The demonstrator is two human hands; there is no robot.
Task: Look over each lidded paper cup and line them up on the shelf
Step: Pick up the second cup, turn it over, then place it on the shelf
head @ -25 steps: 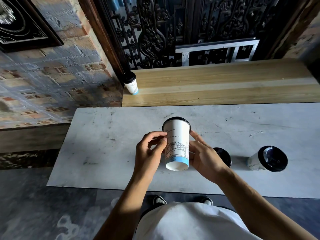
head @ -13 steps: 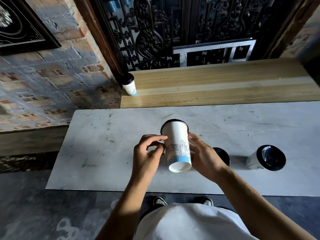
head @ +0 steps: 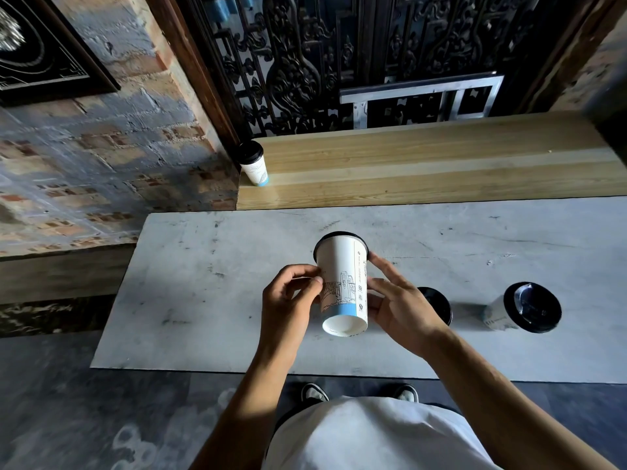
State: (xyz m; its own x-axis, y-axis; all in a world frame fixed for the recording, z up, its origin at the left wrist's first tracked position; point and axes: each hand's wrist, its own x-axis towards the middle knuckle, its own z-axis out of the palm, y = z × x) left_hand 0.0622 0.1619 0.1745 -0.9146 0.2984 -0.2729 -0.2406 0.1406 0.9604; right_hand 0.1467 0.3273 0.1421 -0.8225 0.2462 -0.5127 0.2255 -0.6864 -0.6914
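While both hands hold it above the middle of the grey table (head: 190,300), one cup (head: 342,283) tilts with its base toward the person, the left hand (head: 288,300) pinching its left side and the right hand (head: 400,307) curled round its right side. Four lidded cups show in all: this held one, two standing on the table toward its right end (head: 437,305) (head: 524,312), and one upright at the shelf's (head: 441,171) left end (head: 253,164).
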